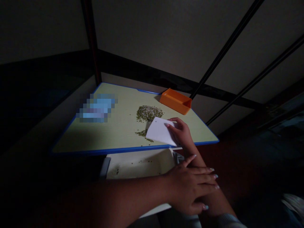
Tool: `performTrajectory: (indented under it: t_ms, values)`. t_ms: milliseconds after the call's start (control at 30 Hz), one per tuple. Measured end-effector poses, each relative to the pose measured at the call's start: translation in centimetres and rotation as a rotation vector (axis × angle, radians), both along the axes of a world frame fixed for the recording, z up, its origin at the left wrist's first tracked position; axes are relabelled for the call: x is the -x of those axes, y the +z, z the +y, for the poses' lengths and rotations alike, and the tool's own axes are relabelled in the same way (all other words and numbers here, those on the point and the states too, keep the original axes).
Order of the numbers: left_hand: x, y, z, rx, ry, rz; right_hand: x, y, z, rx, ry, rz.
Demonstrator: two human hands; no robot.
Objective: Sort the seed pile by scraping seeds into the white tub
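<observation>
The right hand [180, 134] was clenched on a white plastic scraper card [159, 131], its fingers curled over the card's upper edge while the card stood tilted on the pale yellow desk [123, 128]. The card sat just beside a heap of green mung beans [149, 113], with a smaller patch of beans [142, 134] by its left edge and loose beans scattered nearby. The left hand [190, 186] gripped nothing; it lay relaxed and open across the right forearm [197, 158]. An orange plastic tray [175, 101] stood near the desk's far edge, beyond the heap (its open side faced the beans). A pixelated blue patch [97, 108] hid something on the desk's left side, and a few stray beans lay on a white lower shelf [140, 166].
</observation>
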State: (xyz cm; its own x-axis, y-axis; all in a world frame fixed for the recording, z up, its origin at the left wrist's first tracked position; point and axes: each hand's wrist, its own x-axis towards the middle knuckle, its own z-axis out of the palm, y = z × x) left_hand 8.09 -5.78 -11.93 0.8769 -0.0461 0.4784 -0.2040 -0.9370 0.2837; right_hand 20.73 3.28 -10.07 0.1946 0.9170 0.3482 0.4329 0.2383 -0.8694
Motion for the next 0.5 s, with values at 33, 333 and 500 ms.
performTrajectory:
  t_ms: [33, 333, 500]
  values:
    - [0.02, -0.04, -0.01, -0.004, 0.000, -0.006, 0.00, -0.01, 0.02, -0.006, 0.001, -0.014]
    - [0.02, -0.18, -0.07, -0.006, 0.000, -0.012, 0.04, -0.09, 0.05, -0.031, 0.024, -0.046]
    - [-0.02, -0.24, -0.07, 0.002, 0.002, -0.003, 0.52, 0.12, 0.28, -0.026, 0.042, -0.044]
